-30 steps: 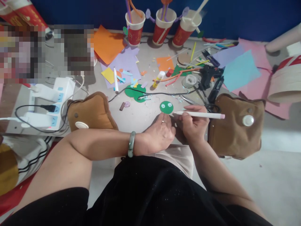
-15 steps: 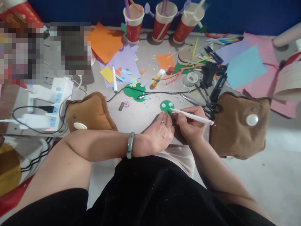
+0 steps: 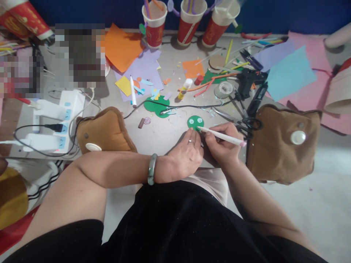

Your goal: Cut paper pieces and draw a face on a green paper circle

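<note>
A small green paper circle (image 3: 195,122) with two pale round eyes lies on the table in front of me. My left hand (image 3: 189,149), ring on one finger, rests flat with its fingertips on the circle's lower edge. In my right hand (image 3: 223,144) is a white marker (image 3: 223,135) with a pink end, its tip touching the green circle below the eyes. Left of the circle lie green paper pieces (image 3: 156,106), a brown cap-like piece (image 3: 142,123) and a small purple heart drawing (image 3: 147,120).
A black cable (image 3: 189,106) crosses the table beyond my hands. Scissors (image 3: 248,124), a glue gun (image 3: 251,81) and a glue stick (image 3: 184,89) lie farther back. Brown bags (image 3: 282,149) flank my arms. Decorated paper cups (image 3: 155,31) line the back, with a power strip (image 3: 65,120) at left.
The view has shifted slightly. The marker's tip has moved slightly down and left on the green circle; my left hand stays at its edge.
</note>
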Tool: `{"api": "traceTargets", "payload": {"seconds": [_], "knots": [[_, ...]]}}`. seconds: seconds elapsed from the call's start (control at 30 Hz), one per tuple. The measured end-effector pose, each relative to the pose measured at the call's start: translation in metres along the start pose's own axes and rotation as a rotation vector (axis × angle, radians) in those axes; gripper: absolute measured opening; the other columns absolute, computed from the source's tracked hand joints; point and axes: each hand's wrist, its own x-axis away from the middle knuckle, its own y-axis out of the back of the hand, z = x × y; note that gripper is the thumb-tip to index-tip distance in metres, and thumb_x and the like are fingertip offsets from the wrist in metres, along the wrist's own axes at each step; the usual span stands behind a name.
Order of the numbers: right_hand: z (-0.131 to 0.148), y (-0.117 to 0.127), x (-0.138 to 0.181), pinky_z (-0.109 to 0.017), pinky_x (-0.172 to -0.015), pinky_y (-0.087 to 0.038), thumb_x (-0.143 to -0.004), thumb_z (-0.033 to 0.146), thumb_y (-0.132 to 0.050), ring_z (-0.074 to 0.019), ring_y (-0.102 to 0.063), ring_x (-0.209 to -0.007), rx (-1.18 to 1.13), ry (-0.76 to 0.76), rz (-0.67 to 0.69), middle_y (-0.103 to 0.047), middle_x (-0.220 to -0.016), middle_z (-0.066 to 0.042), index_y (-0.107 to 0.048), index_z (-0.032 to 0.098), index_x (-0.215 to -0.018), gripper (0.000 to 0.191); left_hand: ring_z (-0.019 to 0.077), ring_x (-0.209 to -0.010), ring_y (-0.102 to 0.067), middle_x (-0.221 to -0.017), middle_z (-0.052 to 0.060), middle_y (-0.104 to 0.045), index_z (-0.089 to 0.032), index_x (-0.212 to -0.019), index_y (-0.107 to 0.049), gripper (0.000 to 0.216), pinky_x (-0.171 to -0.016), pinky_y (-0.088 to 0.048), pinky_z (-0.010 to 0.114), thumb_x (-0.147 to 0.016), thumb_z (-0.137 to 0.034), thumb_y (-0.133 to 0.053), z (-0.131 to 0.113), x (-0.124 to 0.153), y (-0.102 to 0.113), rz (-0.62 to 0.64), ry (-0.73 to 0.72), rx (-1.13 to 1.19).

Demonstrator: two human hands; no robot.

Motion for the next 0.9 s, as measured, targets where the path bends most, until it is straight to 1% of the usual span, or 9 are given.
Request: {"api": "traceTargets", "payload": {"seconds": [0.23,0.4,0.6,0.77,0.9], "knots": [[-0.0002,0.0001,0.0002,-0.034,-0.05,-0.051,-0.088,0.036,-0.071,-0.0191,-0.061,-0.055,0.004,-0.003,-0.032,-0.069,-0.068,-0.002,-0.063,0.028,-0.079,0.014,0.0401,-0.154,-0.057,-0.158,0.03,-0.063,0.002,-0.145,-0.069,0.05,-0.132,-0.041,0.057,-0.109,-0.015,-0.039,0.0022,-0.0003,0.0037,0.022,-0.015,0.008],[-0.0006,0.0002,0.0003,-0.034,-0.051,-0.05,-0.088,0.033,-0.071,-0.0183,-0.059,-0.054,-0.011,0.025,-0.018,-0.067,-0.068,-0.001,-0.063,0.028,-0.08,0.013,0.0399,-0.153,-0.058,-0.158,0.03,-0.063,0.002,-0.147,-0.068,0.05,-0.132,-0.041,0.057,-0.109,-0.016,-0.04,0.0023,0.0005,0.0024,0.01,-0.017,0.011],[-0.0018,-0.0002,0.0015,-0.035,-0.052,-0.051,-0.088,0.036,-0.071,-0.0197,-0.06,-0.057,0.026,-0.022,-0.025,-0.067,-0.069,-0.002,-0.063,0.028,-0.079,0.014,0.0399,-0.153,-0.058,-0.159,0.029,-0.063,0.001,-0.15,-0.067,0.052,-0.132,-0.042,0.057,-0.11,-0.016,-0.039,0.0023,0.0006,0.0022,0.008,-0.014,-0.012],[-0.0006,0.0004,0.0011,-0.035,-0.052,-0.049,-0.089,0.032,-0.071,-0.0183,-0.057,-0.054,0.001,0.013,-0.023,-0.065,-0.069,0.0,-0.062,0.028,-0.081,0.012,0.0397,-0.153,-0.059,-0.159,0.029,-0.062,0.001,-0.152,-0.065,0.053,-0.132,-0.042,0.056,-0.11,-0.016,-0.039,0.0046,0.0015,0.0059,0.017,-0.025,-0.002],[-0.0014,0.0005,0.0017,-0.035,-0.054,-0.049,-0.09,0.03,-0.071,-0.0184,-0.058,-0.055,-0.022,-0.011,0.006,-0.064,-0.071,0.0,-0.062,0.028,-0.082,0.012,0.0394,-0.152,-0.059,-0.16,0.029,-0.062,0.001,-0.152,-0.065,0.052,-0.132,-0.041,0.056,-0.11,-0.017,-0.041,0.0044,0.0025,0.0066,0.017,-0.018,0.011]]}}
